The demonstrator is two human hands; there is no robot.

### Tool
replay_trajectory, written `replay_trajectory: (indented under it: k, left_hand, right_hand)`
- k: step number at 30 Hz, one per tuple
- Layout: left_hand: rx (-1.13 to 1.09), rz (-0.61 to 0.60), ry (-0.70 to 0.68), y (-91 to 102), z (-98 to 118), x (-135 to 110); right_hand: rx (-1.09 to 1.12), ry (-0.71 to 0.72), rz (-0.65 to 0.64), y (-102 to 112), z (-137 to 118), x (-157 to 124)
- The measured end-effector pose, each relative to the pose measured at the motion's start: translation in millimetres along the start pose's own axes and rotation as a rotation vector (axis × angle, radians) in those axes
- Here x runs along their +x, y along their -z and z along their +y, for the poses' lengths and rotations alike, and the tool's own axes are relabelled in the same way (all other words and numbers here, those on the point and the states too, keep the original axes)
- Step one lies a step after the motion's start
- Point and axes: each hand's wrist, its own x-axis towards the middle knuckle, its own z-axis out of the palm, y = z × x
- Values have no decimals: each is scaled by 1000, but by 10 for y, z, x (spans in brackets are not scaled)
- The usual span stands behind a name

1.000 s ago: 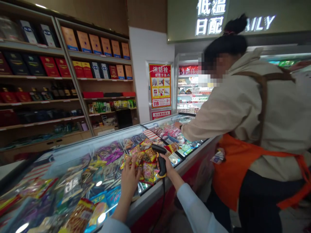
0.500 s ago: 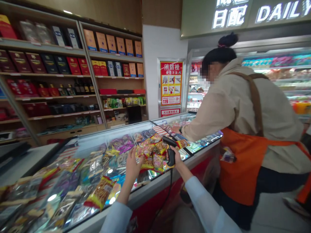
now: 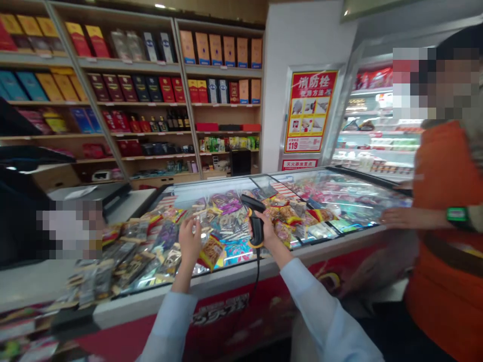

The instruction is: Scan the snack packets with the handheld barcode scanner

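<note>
My right hand (image 3: 268,232) grips a black barcode scanner (image 3: 255,221) with a yellow trim, its cable hanging down over the freezer's front. The scanner's head points left over the glass lid. My left hand (image 3: 189,236) hovers with fingers spread above the lid, holding nothing, right over a yellow snack packet (image 3: 210,251). Both hands are above a chest freezer (image 3: 241,279) with a glass top, packed with colourful packets.
A co-worker in an orange apron (image 3: 441,241) stands at the right, one hand (image 3: 396,217) resting on the freezer's edge. Shelves of boxed goods (image 3: 143,90) line the back wall. A red notice (image 3: 310,111) hangs on the white pillar. An open cooler (image 3: 373,136) stands behind.
The view has swung left along the freezer. My left hand let go of the bundle of snack packets it held up. The co-worker straightened up from leaning over the freezer.
</note>
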Motion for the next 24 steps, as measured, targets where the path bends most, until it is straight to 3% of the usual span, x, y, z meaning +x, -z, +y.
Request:
replay_trajectory:
  k: [6, 11, 17, 24]
  left_hand:
    - [96, 79, 87, 463, -436, 36]
    - [161, 103, 127, 679, -755, 56]
    - [288, 7, 172, 606, -1060, 208]
    - [410, -89, 197, 380, -1244, 445]
  right_hand:
    - [-18, -105, -120, -433, 578, 253]
    - [-51, -159, -173, -641, 935, 408]
    - [-31, -279, -171, -713, 1051, 582]
    - [-14, -256, -132, -674, 1038, 726]
